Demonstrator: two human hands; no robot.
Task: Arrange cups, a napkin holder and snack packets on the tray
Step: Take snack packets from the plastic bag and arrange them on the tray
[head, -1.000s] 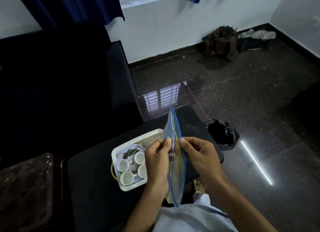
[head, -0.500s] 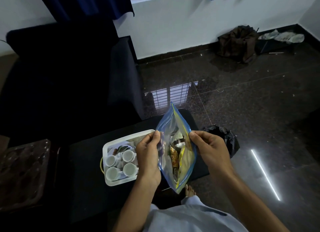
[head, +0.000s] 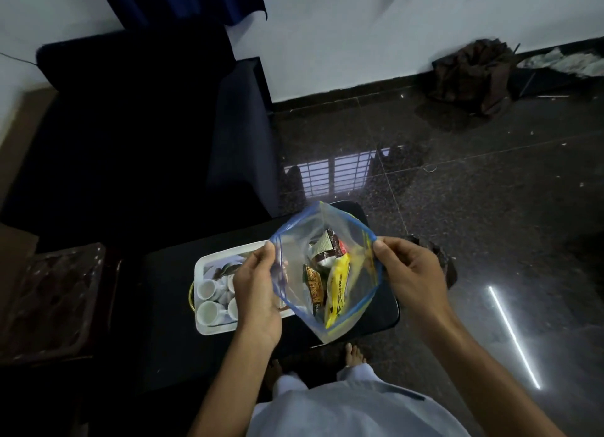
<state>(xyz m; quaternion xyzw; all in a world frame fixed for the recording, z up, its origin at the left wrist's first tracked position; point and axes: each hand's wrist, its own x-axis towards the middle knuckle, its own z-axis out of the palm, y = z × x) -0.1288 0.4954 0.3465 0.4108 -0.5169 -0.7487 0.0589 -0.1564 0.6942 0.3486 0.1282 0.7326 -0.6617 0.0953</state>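
Observation:
A clear zip bag (head: 356,240) with a blue rim is held open above the black table (head: 170,332). My left hand (head: 258,293) pinches its left edge and my right hand (head: 408,273) pinches its right edge. Inside the bag lie snack packets: a yellow one (head: 338,289), a brown one (head: 314,284) and a dark red-brown one (head: 330,248). A white tray (head: 209,329) sits on the table left of the bag, with white cups (head: 206,289) at its near-left end. My left hand hides part of the tray.
A dark sofa (head: 130,142) stands behind the table. A plastic-covered side table (head: 52,302) is at the left. A black bag (head: 441,257) lies on the glossy floor right of the table; a brown bundle (head: 470,74) sits by the far wall. My bare foot (head: 354,353) shows below the table edge.
The bag's mouth went from nearly flat and closed to pulled wide open, as my hands moved apart. The packets inside came into sight. The camera tilted more downward and left.

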